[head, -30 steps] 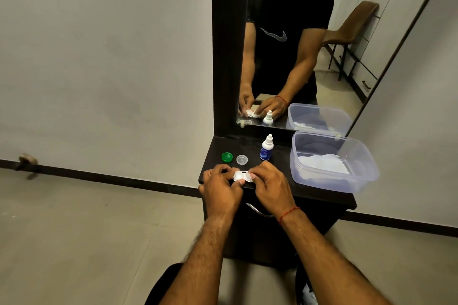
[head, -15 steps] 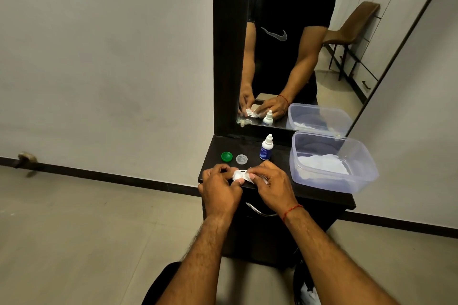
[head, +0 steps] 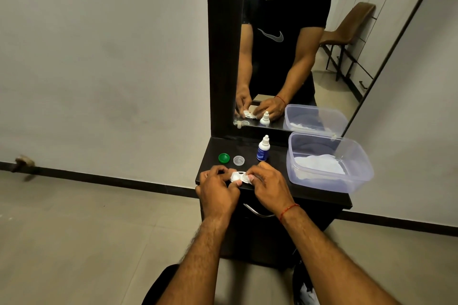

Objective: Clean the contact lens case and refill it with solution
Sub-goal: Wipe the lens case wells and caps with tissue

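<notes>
Lens case (head: 238,177): frame centre, above the bench (head: 319,195) front edge, pinched between left hand (head: 218,189) and right hand (head: 269,187) fingers. Solution bottle (head: 263,148), green cap (head: 223,158), clear cap (head: 239,160): just behind.

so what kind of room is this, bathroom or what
Probably a bedroom or dressing area at home, not a bathroom. A narrow dark dressing unit with a tall mirror stands against a plain wall, no sink is in view, and the mirror reflects a chair beside wardrobe-style cupboard doors.
</notes>
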